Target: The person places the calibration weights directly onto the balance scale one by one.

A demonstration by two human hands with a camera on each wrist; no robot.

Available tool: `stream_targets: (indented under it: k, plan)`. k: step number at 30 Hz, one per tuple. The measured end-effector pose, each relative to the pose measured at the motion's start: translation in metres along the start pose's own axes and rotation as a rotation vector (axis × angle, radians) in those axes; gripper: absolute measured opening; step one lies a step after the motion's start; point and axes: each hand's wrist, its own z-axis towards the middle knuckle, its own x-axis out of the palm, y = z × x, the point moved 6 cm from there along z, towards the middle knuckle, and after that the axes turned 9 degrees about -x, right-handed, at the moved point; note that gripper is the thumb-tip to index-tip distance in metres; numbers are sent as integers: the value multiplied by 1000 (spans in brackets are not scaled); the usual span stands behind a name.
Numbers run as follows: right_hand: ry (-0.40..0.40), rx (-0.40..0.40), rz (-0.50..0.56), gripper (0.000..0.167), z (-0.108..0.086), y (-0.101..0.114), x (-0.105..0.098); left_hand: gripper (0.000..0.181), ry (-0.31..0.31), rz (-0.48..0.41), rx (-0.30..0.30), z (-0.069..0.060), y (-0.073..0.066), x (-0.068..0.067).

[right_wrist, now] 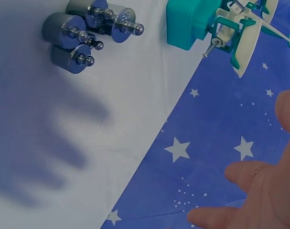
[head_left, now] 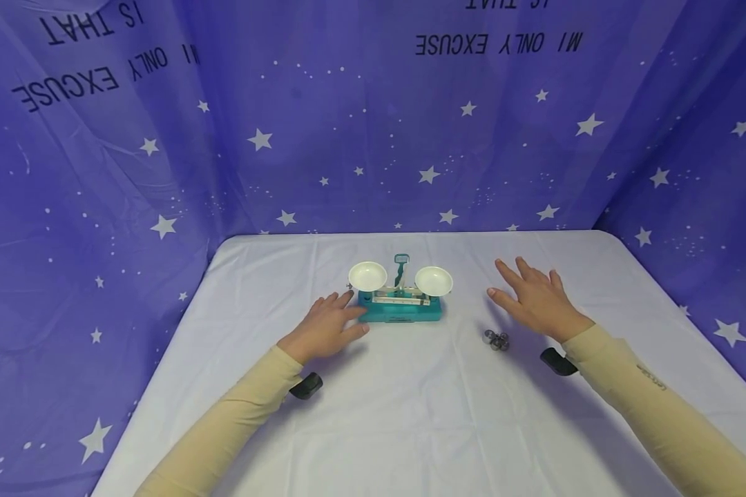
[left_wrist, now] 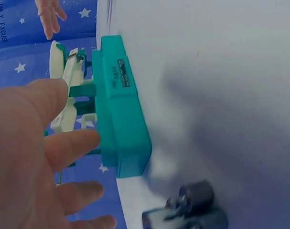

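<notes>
A small balance scale with a teal base (head_left: pixel 404 314) and two white pans (head_left: pixel 367 277) stands on the table. My left hand (head_left: pixel 326 328) hovers at its left end with fingers spread; whether a finger touches the base is hard to tell. Metal weights (left_wrist: pixel 197 198) lie near that end in the left wrist view; in the head view the hand seems to hide them. My right hand (head_left: pixel 537 300) is held above the table, right of the scale, fingers apart and holding nothing. Several knobbed cylindrical weights (right_wrist: pixel 68 31) stand in a cluster (head_left: pixel 496 340) between it and the scale.
A white cloth (head_left: pixel 423 428) covers the table. Purple curtains (head_left: pixel 348 117) with white stars and lettering hang behind and at both sides. Black devices (head_left: pixel 558 361) are strapped at both wrists, under cream sleeves (head_left: pixel 653 386).
</notes>
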Motion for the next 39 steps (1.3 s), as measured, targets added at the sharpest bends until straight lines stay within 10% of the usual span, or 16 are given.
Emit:
stream_targets:
  k: [13, 39]
  plan:
    - [0, -2, -2, 74, -2, -4, 5, 43, -137, -140, 76, 13, -12, 14]
    - [7, 13, 17, 73, -6, -10, 10, 32, -378, -319, -72, 20, -13, 30]
